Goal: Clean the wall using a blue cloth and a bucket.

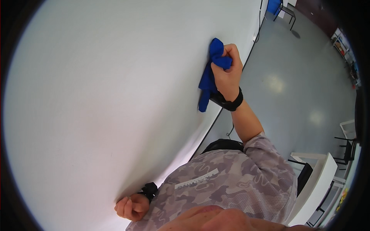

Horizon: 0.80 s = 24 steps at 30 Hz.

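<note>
A bright blue cloth (208,79) is bunched in my right hand (228,73), with the fingers and thumb closed on its upper part. Its loose lower end hangs against the white wall (115,77). A black band (234,103) circles my right wrist. Lower down and to the left, my left hand (133,207) is close to the same wall, its fingers curled in; nothing shows between them. Whether it touches the wall I cannot tell. Another black band (149,189) is on the left wrist.
A dark strip edges the wall's foot, where the grey floor (293,77) begins. A black cable (259,30) runs along the wall. One chair (287,11) stands far off. To my right are a white table (318,184) and black chairs (347,150); shelves (343,48) line the far right.
</note>
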Each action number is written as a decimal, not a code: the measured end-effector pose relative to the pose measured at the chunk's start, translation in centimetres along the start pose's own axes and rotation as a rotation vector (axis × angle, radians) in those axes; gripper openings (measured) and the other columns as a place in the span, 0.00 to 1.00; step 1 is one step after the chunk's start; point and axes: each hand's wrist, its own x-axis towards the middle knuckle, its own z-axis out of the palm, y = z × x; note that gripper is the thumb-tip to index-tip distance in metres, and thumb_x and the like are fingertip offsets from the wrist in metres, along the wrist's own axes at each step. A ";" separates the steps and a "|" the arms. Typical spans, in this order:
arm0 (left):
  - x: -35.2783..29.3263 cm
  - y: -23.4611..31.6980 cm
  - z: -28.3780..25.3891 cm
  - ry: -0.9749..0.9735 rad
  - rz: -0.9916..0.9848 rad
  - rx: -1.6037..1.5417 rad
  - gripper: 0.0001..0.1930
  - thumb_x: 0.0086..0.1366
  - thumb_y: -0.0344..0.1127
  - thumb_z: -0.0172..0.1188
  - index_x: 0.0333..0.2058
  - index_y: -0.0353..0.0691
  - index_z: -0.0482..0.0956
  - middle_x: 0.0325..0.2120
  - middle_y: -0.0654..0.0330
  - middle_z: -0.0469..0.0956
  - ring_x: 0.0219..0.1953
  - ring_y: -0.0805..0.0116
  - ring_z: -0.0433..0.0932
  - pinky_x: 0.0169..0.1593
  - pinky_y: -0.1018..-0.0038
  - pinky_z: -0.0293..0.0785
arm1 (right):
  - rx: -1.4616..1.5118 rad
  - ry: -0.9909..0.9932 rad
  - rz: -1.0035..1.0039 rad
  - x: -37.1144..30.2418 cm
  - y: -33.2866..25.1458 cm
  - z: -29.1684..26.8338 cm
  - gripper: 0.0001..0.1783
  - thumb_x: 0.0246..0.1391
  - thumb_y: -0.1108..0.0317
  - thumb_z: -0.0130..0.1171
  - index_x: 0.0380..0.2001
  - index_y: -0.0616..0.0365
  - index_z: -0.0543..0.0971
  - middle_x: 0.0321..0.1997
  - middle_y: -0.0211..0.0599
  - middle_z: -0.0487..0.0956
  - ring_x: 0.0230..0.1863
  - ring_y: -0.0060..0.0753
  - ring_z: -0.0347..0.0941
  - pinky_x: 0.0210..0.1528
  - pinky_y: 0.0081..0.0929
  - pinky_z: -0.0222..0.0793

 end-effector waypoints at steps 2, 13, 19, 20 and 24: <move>-0.2 0.0 -0.1 0.002 0.000 0.018 0.06 0.49 0.24 0.48 0.21 0.32 0.75 0.21 0.51 0.72 0.22 0.63 0.69 0.27 0.73 0.65 | -0.122 -0.019 -0.100 -1.2 -0.3 0.5 0.12 0.37 0.83 0.55 0.26 0.58 0.67 0.25 0.33 0.66 0.26 0.28 0.62 0.31 0.23 0.62; -0.6 -0.4 -0.6 -0.027 -0.032 0.049 0.07 0.49 0.21 0.49 0.23 0.31 0.77 0.22 0.50 0.74 0.23 0.62 0.70 0.28 0.73 0.65 | -0.153 -0.596 -0.541 -9.5 -2.8 2.6 0.12 0.31 0.77 0.62 0.22 0.47 0.73 0.20 0.30 0.62 0.19 0.33 0.64 0.17 0.30 0.56; -0.8 0.1 -0.4 -0.025 -0.038 0.040 0.07 0.49 0.21 0.49 0.23 0.31 0.77 0.22 0.50 0.74 0.22 0.63 0.70 0.27 0.73 0.65 | -0.389 -0.290 -0.342 -5.8 2.2 -1.7 0.13 0.32 0.80 0.61 0.23 0.54 0.70 0.25 0.39 0.69 0.26 0.45 0.68 0.27 0.32 0.65; -0.8 0.3 -0.2 -0.025 -0.044 0.039 0.07 0.49 0.21 0.49 0.23 0.31 0.77 0.22 0.50 0.74 0.22 0.63 0.70 0.27 0.73 0.65 | -0.423 -0.176 -0.241 -5.8 4.2 -2.4 0.15 0.34 0.82 0.59 0.25 0.56 0.66 0.23 0.36 0.66 0.25 0.38 0.66 0.27 0.27 0.64; -0.6 0.0 0.1 0.002 -0.028 0.036 0.07 0.48 0.22 0.49 0.22 0.31 0.77 0.22 0.50 0.73 0.22 0.62 0.70 0.27 0.73 0.64 | -0.198 -0.060 0.262 -6.7 6.7 -2.6 0.16 0.40 0.82 0.57 0.25 0.55 0.61 0.23 0.28 0.60 0.26 0.22 0.56 0.28 0.20 0.58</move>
